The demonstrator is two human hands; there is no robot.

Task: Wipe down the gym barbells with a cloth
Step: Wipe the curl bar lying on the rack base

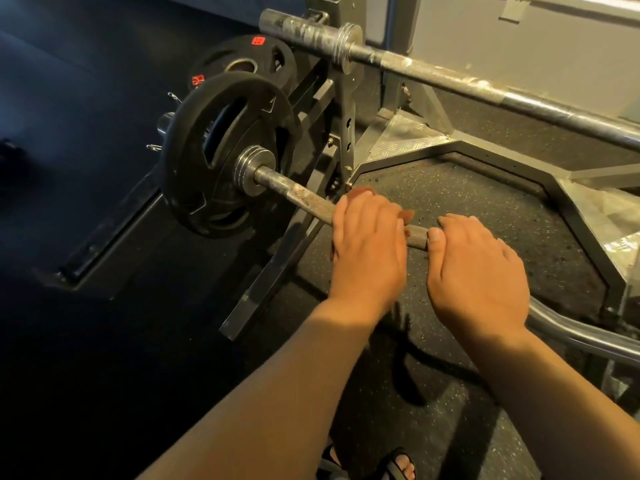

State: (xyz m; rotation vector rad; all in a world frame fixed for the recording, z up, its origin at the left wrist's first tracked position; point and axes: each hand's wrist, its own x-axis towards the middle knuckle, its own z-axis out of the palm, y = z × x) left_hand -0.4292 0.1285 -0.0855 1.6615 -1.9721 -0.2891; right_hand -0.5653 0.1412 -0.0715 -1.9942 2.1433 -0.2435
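Wiping: cloth on the loaded barbell
My left hand wraps the soft cloth round the knurled shaft beside the plate; my right hand grips bare steel; heavy, rigid, so I'd hold mid-shaft.

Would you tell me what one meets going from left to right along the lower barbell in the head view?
Weight plate → collar → knurled bar → left hand, gripping the cloth around the bar → right hand, holding the bar.
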